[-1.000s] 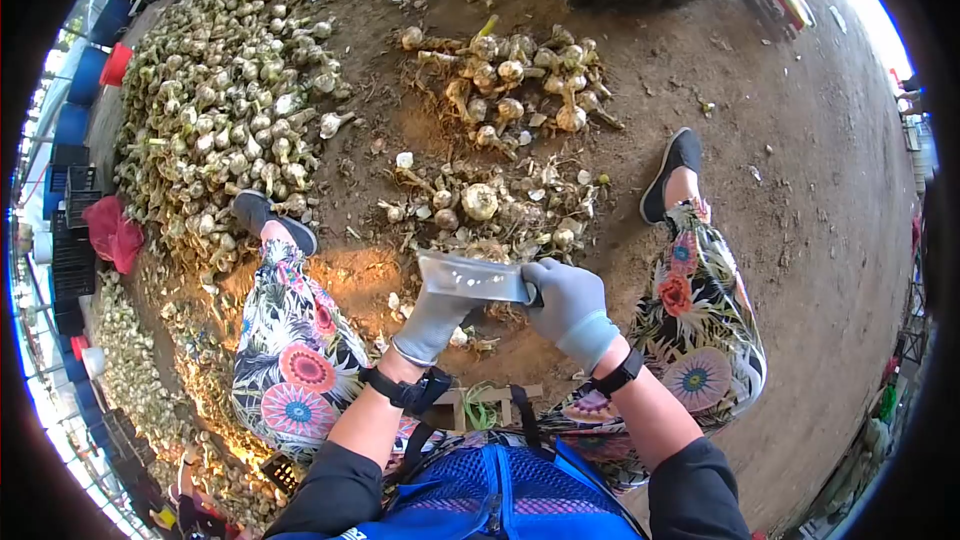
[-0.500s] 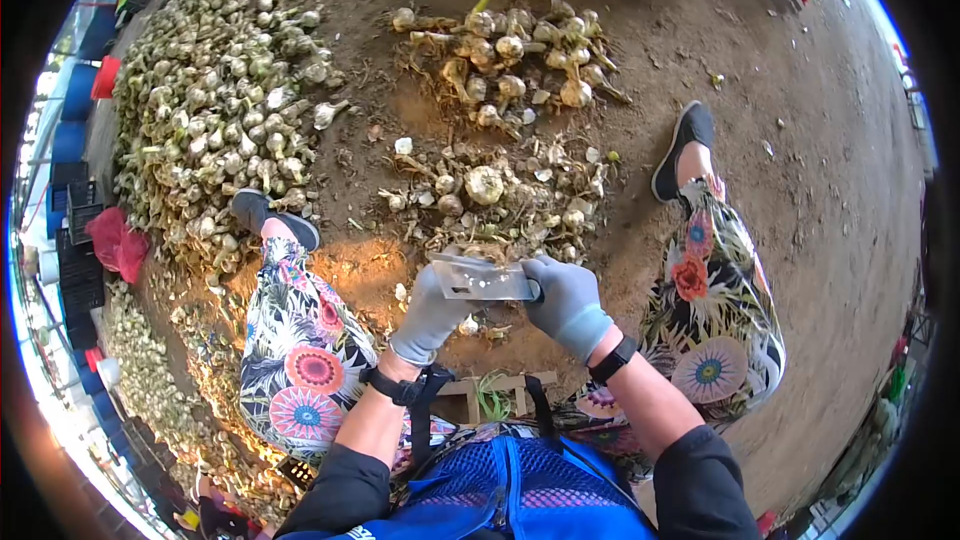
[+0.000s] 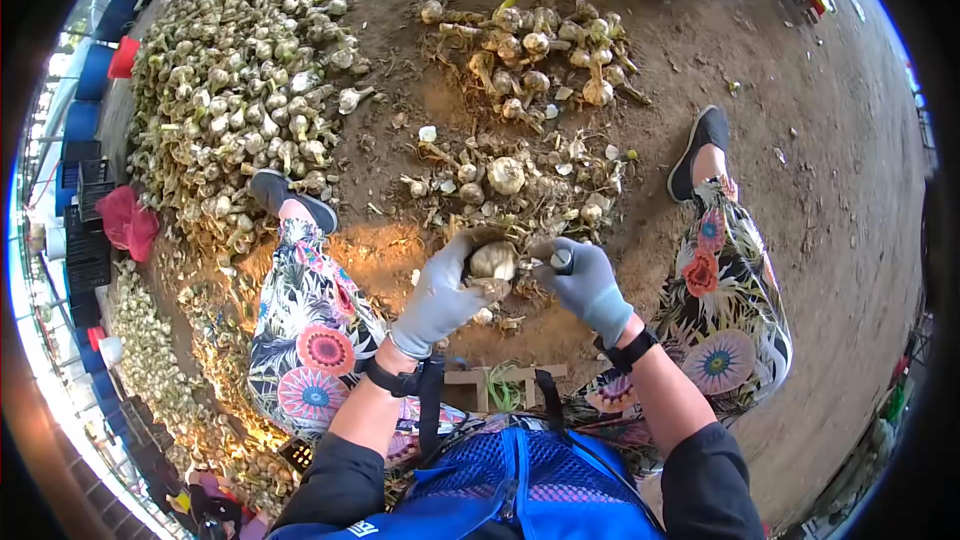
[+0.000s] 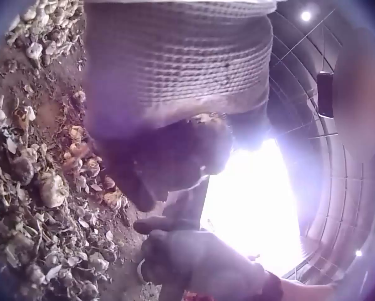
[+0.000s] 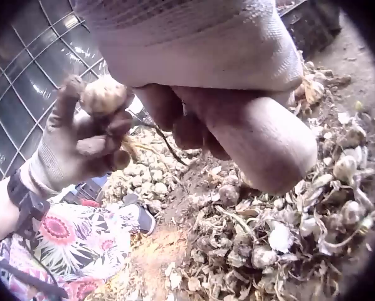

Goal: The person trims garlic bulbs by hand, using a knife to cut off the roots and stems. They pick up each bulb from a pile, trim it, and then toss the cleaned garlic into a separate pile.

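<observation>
While I sit over the brown dirt ground point(image 3: 800, 270), my grey-gloved left hand point(image 3: 440, 295) curls round a pale, dirt-smudged garlic bulb point(image 3: 493, 261), held up between my knees. Just beside it, my grey-gloved right hand point(image 3: 585, 280) is clenched on a dark knife handle point(image 3: 562, 261). Beyond lies a heap of trimmed stalks and husks point(image 3: 520, 190), then a small pile of untrimmed garlic point(image 3: 530, 50); a big mound of garlic point(image 3: 230, 90) fills the far left edge.
</observation>
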